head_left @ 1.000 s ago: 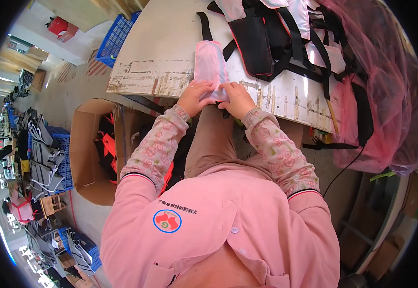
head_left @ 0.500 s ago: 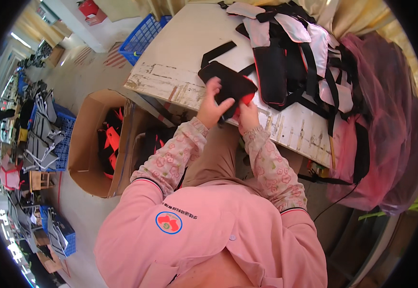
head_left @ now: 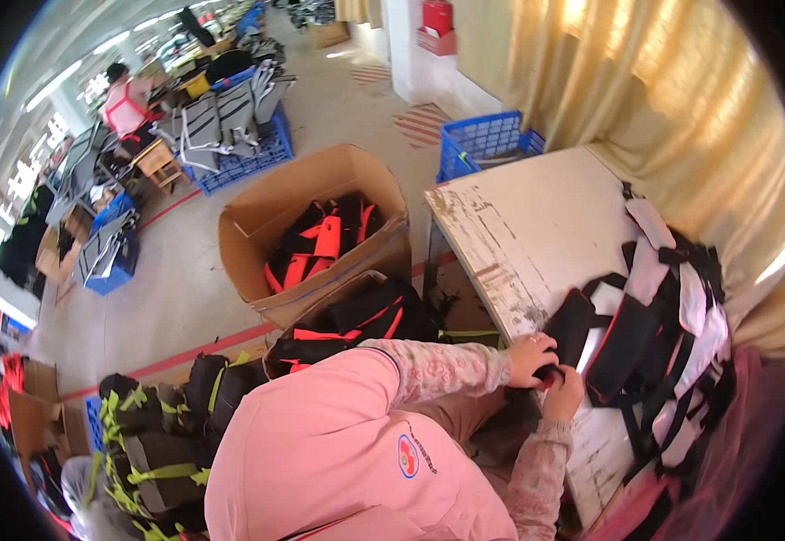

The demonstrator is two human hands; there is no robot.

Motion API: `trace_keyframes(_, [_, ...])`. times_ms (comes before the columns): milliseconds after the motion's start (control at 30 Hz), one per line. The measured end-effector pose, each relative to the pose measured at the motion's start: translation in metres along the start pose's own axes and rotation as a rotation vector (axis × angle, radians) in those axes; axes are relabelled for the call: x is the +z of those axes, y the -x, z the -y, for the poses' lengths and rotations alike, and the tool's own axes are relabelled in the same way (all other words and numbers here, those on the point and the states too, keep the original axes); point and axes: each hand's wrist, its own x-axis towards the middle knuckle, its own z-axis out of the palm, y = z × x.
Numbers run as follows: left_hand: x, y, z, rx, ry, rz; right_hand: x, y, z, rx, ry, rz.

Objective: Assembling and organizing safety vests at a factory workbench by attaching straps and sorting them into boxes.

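Note:
At the near edge of a worn white table (head_left: 492, 230), my left hand (head_left: 529, 361) and my right hand (head_left: 564, 395) are close together on a black padded fabric piece (head_left: 571, 326). Both hands have their fingers bent and closed on its near end, where a little red shows. The rest of the piece lies flat on the tabletop, pointing away from me. Just to its right is a heap of black padded straps (head_left: 627, 338) with red edging and pale grey-white panels (head_left: 652, 261).
An open cardboard box (head_left: 253, 194) of black and bright red-orange pieces stands left of the table. A second box nearer me holds similar pieces (head_left: 356, 320). Blue crates (head_left: 478, 140), a yellow curtain (head_left: 618, 81) and pink netting (head_left: 744, 433) surround the area. A person (head_left: 127, 108) sits far left.
The view has swung left, showing more floor, boxes and bundles. My hands have come together at the padded piece's near end; my left hand's fingers, spread before, are now closed on it.

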Motion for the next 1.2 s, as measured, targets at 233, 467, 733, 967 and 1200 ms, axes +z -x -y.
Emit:
trace_keyframes(233, [0.005, -0.001, 0.036, -0.046, 0.203, -0.049, 0.003, -0.008, 0.026, 0.109, -0.016, -0.019])
trace_keyframes(467, [-0.013, -0.006, 0.024, 0.028, 0.236, -0.199, 0.004, -0.022, 0.001, 0.160, -0.169, -0.074])
trace_keyframes(733, [-0.020, 0.004, 0.024, -0.520, 0.566, -0.001, 0.009, -0.021, 0.031, 0.249, -0.909, -0.293])
trace_keyframes(967, [-0.042, -0.005, 0.006, -0.818, 1.604, -0.178, -0.015, -0.020, 0.032, 0.001, -0.460, -0.023])
trace_keyframes(1200, [-0.040, -0.009, -0.005, -0.793, 2.097, -0.014, -0.017, -0.022, 0.039, 0.067, -0.609, -0.280])
